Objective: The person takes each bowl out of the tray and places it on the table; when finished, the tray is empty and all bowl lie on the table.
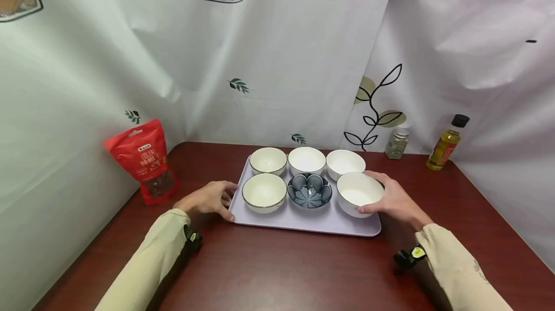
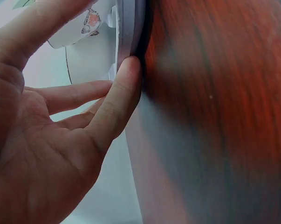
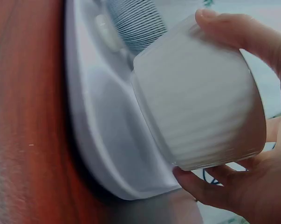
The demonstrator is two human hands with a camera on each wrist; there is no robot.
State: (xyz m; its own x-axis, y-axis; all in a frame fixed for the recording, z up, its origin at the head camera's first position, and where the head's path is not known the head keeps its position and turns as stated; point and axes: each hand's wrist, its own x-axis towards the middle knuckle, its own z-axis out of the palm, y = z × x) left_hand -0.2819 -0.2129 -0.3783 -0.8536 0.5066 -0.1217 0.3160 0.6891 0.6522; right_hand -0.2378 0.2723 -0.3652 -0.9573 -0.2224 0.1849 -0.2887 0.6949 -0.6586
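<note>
At the front right of a pale lilac tray (image 1: 299, 219), my right hand (image 1: 393, 201) grips a white bowl (image 1: 359, 190) by its side, thumb in front and fingers behind. The right wrist view shows the ribbed outside of this bowl (image 3: 196, 93), tilted close over the tray's corner (image 3: 117, 130). My left hand (image 1: 211, 199) rests its fingertips against the tray's left edge (image 2: 126, 32), thumb near the front corner. Left of the held bowl stand a dark blue petal-patterned bowl (image 1: 309, 190) and a cream bowl (image 1: 264, 193). Three light bowls form the back row, including the middle one (image 1: 307, 159).
A red pouch (image 1: 147, 161) leans by the left wall. At the back right stand a small spice jar (image 1: 396, 143) and an oil bottle (image 1: 446, 145). Light printed sheets (image 1: 282, 60) hang behind the dark red-brown table (image 1: 277, 267).
</note>
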